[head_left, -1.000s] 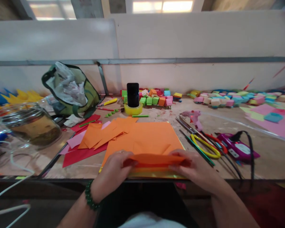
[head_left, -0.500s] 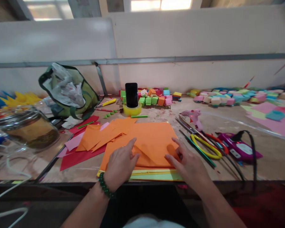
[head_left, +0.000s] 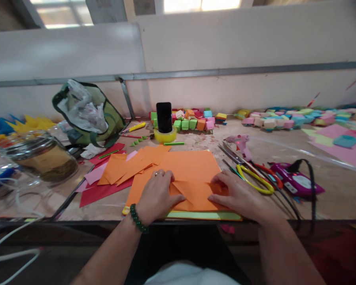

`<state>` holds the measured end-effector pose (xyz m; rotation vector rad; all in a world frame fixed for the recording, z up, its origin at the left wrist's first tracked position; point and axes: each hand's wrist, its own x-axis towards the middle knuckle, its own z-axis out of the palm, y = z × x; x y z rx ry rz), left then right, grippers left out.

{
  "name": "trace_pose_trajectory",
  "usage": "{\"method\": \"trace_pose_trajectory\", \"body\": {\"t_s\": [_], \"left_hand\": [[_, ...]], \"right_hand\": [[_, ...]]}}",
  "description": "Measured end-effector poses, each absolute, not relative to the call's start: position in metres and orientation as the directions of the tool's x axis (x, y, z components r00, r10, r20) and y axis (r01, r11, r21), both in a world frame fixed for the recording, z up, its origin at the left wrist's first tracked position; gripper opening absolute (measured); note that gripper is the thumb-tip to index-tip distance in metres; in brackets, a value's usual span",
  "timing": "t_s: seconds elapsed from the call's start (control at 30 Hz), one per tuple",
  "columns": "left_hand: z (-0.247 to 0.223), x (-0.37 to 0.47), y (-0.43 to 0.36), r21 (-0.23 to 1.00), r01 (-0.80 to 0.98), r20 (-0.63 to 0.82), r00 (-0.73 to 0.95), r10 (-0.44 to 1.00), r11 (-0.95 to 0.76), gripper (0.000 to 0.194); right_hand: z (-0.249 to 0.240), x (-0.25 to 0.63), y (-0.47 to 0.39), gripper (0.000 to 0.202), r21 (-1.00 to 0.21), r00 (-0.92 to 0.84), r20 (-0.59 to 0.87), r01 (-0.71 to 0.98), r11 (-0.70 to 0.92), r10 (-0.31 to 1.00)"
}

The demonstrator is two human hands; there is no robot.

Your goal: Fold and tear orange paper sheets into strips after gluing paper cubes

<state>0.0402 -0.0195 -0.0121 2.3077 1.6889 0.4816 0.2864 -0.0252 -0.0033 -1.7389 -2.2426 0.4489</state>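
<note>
A folded piece of orange paper (head_left: 197, 194) lies near the table's front edge, on top of a stack of orange sheets (head_left: 192, 162). Yellow and light green sheets (head_left: 207, 215) show beneath the stack's front edge. My left hand (head_left: 157, 194), with a green bead bracelet at its wrist, grips the folded paper's left end, thumb on top and fingers curled at the far side. At the right end my right hand (head_left: 239, 194) pinches the same paper between thumb and bent fingers. Some of its fingertips are hidden.
Orange offcuts (head_left: 127, 168) lie over red and pink paper at the left. Yellow-handled scissors (head_left: 255, 186), a pink glue gun (head_left: 241, 146) and a purple device (head_left: 298, 182) with cables are to the right. Behind, a phone (head_left: 164, 117) stands in a tape roll (head_left: 167, 135) before paper cubes (head_left: 192, 123).
Both hands have closed from spread fingers onto the folded paper's two ends. The folded strip now looks taller and squarer on the stack. The view has shifted slightly.
</note>
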Motion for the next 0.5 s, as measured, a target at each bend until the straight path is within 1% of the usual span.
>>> {"method": "trace_pose_trajectory", "body": {"t_s": [0.1,0.17,0.23,0.27,0.3,0.33,0.4,0.5], "left_hand": [[-0.013,0.038,-0.02,0.522,0.809,0.102,0.254,0.962,-0.27,0.036],[-0.015,0.036,-0.021,0.644,0.731,0.067,0.239,0.969,-0.225,0.04],[-0.016,0.034,-0.022,0.758,0.627,0.043,0.228,0.973,-0.181,0.047],[-0.017,0.033,-0.022,0.809,0.565,0.037,0.231,0.972,-0.165,0.047],[-0.018,0.032,-0.023,0.854,0.497,0.033,0.243,0.969,-0.154,0.043],[-0.018,0.032,-0.023,0.893,0.425,0.031,0.263,0.964,-0.145,0.036],[-0.019,0.03,-0.023,0.952,0.279,0.039,0.307,0.951,-0.129,0.023],[-0.017,0.028,-0.023,0.985,0.133,0.066,0.299,0.952,-0.11,0.022]], "right_hand": [[-0.002,0.287,-0.024,0.041,-0.45,-0.204,-0.049,0.878,0.161,0.978],[-0.004,0.288,-0.024,0.046,-0.487,-0.196,-0.067,0.862,0.139,0.978],[-0.006,0.288,-0.023,0.04,-0.505,-0.212,-0.028,0.846,0.169,0.977],[-0.007,0.289,-0.023,0.034,-0.514,-0.219,0.007,0.836,0.191,0.976],[-0.008,0.288,-0.023,0.029,-0.532,-0.221,0.037,0.821,0.207,0.974],[-0.009,0.288,-0.024,0.027,-0.563,-0.212,0.061,0.8,0.209,0.975],[-0.009,0.286,-0.025,0.029,-0.666,-0.155,0.078,0.727,0.167,0.985],[-0.01,0.28,-0.028,0.037,-0.824,-0.044,0.064,0.562,0.077,0.997]]}}
